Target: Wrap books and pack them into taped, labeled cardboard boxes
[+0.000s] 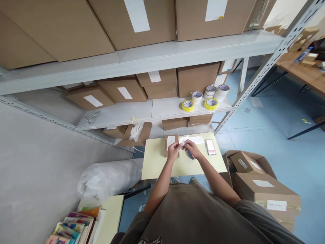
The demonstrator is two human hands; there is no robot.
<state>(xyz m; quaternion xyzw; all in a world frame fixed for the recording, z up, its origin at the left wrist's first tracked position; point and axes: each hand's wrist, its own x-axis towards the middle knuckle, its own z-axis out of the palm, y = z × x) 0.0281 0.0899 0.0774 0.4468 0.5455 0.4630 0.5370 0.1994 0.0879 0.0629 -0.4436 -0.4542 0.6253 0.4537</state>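
Both of my hands meet over the pale yellow table [157,167]. Between the fingertips of my left hand [174,150] and my right hand [191,148] is a small crumpled white piece of paper [183,142]; both hands are closed on it. Under and beside my left hand lies a small cardboard box [167,142] with a white label on top. Part of a blue and red object [191,155] shows below my right hand; its kind is hidden. White sheets [197,139] lie behind my hands. To the right rests a phone [210,147], its screen blurred.
A metal shelf [122,113] ahead holds cardboard boxes and tape rolls, two of them yellow [188,105]. Stacked boxes [269,189] stand at the right. On the left are a bubble-wrap roll [111,178] and a pile of books [76,225].
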